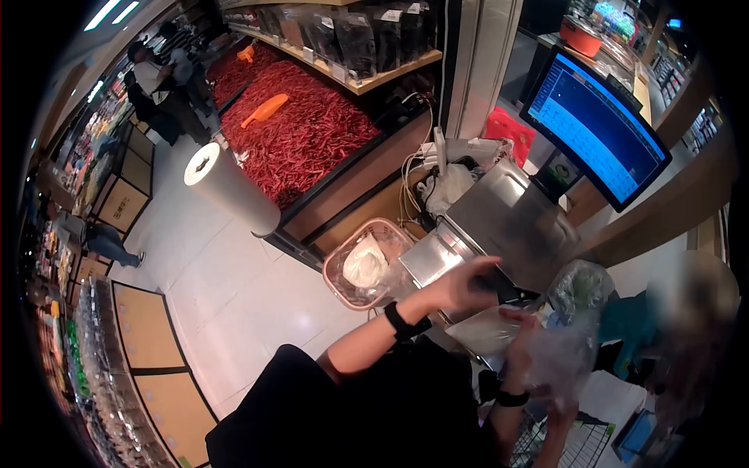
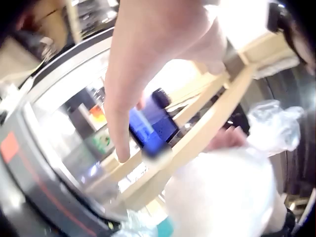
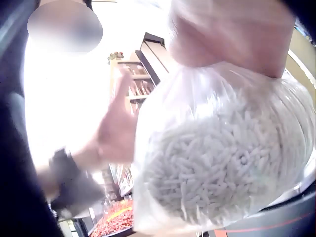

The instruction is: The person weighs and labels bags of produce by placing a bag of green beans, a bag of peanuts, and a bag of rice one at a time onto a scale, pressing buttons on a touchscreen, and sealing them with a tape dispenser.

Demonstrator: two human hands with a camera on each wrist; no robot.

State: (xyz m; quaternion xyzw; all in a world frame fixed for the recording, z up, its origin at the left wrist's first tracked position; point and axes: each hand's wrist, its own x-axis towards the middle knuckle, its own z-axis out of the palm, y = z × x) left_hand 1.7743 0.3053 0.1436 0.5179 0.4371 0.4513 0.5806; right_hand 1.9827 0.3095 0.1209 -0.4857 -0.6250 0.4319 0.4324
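Note:
My left hand (image 1: 466,290) is held out over the front of a metal scale (image 1: 507,222), blurred, with fingers extended and nothing in them. In the left wrist view, the fingers of that hand (image 2: 148,49) point down in front of the blue screen. My right hand (image 1: 516,352) grips the gathered top of a clear plastic bag (image 3: 217,163) filled with white, stick-like pieces. The bag hangs below the fingers in the right wrist view. Beside it, in the head view, another clear bag (image 1: 579,287) shows something green inside.
A blue-lit monitor (image 1: 597,129) stands behind the scale. On the left is a pink basket (image 1: 331,261) with a white bag in it. Dried red chillies (image 1: 304,129) fill a bin beyond, near a plastic-bag roll (image 1: 234,187). A person in teal (image 1: 636,320) stands at right by a wire cart (image 1: 585,444).

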